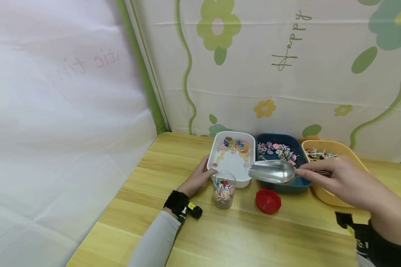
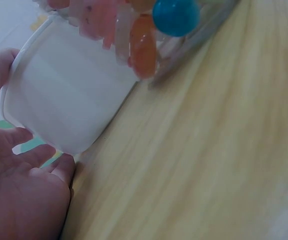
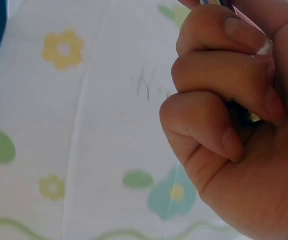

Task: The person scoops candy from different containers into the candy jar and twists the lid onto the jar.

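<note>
My right hand (image 1: 347, 181) grips the handle of a metal scoop (image 1: 272, 171). The scoop hangs level above the blue bin, its mouth pointing left over the white bin's edge, and bare metal shows inside it. In the right wrist view the fingers (image 3: 219, 75) are curled tightly round the handle. My left hand (image 1: 198, 178) holds the near left side of the white bin (image 1: 232, 163), thumb at the rim, as the left wrist view also shows. Lollipops lie along that bin's far end. Beside the left hand stands a clear cup (image 1: 224, 190) partly filled with small lollipops.
The blue bin (image 1: 294, 187) holds swirled lollipops (image 1: 279, 149). To its right, a yellow bin (image 1: 334, 200) holds more sticks and candies, partly hidden by the right hand. A red faceted lid-like piece (image 1: 268, 201) lies in front. A patterned curtain (image 1: 247, 74) hangs behind the table (image 1: 133, 200).
</note>
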The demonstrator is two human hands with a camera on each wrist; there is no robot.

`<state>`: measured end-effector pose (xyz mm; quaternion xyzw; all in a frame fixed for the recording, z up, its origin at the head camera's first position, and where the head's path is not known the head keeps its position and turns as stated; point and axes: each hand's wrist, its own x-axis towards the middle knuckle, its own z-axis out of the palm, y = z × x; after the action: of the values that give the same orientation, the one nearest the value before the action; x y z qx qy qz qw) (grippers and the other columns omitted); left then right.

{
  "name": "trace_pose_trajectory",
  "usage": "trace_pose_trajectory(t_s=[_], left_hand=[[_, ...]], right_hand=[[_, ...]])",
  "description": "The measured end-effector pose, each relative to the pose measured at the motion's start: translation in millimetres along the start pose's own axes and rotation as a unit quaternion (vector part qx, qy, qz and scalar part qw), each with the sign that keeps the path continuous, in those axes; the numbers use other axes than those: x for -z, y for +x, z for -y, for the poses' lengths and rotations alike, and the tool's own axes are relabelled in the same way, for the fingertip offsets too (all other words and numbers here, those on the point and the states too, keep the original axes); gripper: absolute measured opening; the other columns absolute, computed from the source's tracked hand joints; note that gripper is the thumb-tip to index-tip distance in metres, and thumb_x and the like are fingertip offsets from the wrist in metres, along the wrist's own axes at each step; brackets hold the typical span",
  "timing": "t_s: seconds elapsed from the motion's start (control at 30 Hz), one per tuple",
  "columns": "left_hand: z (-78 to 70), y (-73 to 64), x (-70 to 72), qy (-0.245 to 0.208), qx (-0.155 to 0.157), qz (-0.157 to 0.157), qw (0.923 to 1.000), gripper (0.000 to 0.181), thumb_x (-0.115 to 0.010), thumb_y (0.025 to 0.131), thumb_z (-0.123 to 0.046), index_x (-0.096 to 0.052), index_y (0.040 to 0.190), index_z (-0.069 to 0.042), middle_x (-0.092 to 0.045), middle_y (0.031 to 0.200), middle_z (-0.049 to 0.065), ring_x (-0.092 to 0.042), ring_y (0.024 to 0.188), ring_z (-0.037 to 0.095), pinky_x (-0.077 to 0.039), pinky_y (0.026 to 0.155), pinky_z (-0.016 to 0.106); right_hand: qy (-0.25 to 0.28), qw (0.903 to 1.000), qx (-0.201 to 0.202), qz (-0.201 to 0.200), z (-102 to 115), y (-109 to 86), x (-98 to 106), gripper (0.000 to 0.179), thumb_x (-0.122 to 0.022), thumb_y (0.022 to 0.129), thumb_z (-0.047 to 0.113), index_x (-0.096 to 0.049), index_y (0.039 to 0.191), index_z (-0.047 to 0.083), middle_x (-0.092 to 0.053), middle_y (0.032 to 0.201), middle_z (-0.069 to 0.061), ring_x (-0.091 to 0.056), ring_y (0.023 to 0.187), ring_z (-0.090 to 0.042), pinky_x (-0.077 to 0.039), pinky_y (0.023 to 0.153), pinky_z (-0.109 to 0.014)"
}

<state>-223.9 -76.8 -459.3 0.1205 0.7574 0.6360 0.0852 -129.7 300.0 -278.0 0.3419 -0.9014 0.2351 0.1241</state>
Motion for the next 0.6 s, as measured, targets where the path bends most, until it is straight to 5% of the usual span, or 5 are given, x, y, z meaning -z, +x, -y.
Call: trace_pose_trajectory(t_s=[0.2,0.4,0.5,0.6], left_hand=[[-1.3,-2.3,0.9,-0.004,0.003,-0.013,0.9999,0.065,-0.055,0.094,-0.022,-0.020,0.148,-0.027,-0.025,0.151,0.000,-0.026,0.131,0.009,-0.024,0.109,0.038],[-0.8,-3.0,0.5,-0.006,-0.001,-0.012,0.9999,0.066,-0.054,0.093,-0.020,-0.019,0.149,-0.025,-0.024,0.151,0.001,-0.026,0.132,0.011,-0.024,0.109,0.038],[-0.1,-2.3,0.1,-0.010,-0.001,-0.009,0.9999,0.066,-0.054,0.093,-0.020,-0.019,0.149,-0.024,-0.024,0.151,0.001,-0.025,0.132,0.012,-0.024,0.109,0.038],[-0.5,-2.1,-0.5,-0.013,-0.002,-0.006,0.9999,0.065,-0.054,0.094,-0.020,-0.019,0.149,-0.024,-0.023,0.151,0.001,-0.025,0.132,0.013,-0.024,0.109,0.038]], right_hand=[[-0.027,0.9925,-0.119,-0.008,-20.9,-20.4,22.8,0.019,-0.062,0.091,0.024,-0.071,0.102,0.010,-0.067,0.084,-0.005,-0.053,0.057,-0.009,-0.044,0.047,-0.028],[-0.077,0.9747,-0.209,-0.010,-52.3,-39.3,35.0,0.037,-0.060,0.092,0.030,-0.066,0.105,-0.003,-0.065,0.089,-0.028,-0.058,0.078,-0.047,-0.047,0.056,-0.058],[-0.085,0.9720,-0.219,-0.011,-70.5,-48.6,35.4,0.038,-0.058,0.093,0.025,-0.063,0.103,-0.011,-0.063,0.085,-0.031,-0.055,0.074,-0.051,-0.047,0.051,-0.055],[-0.087,0.9691,-0.231,0.004,-89.7,-57.6,32.7,0.037,-0.053,0.095,0.018,-0.058,0.103,-0.018,-0.062,0.077,-0.029,-0.054,0.058,-0.041,-0.045,0.044,-0.043]])
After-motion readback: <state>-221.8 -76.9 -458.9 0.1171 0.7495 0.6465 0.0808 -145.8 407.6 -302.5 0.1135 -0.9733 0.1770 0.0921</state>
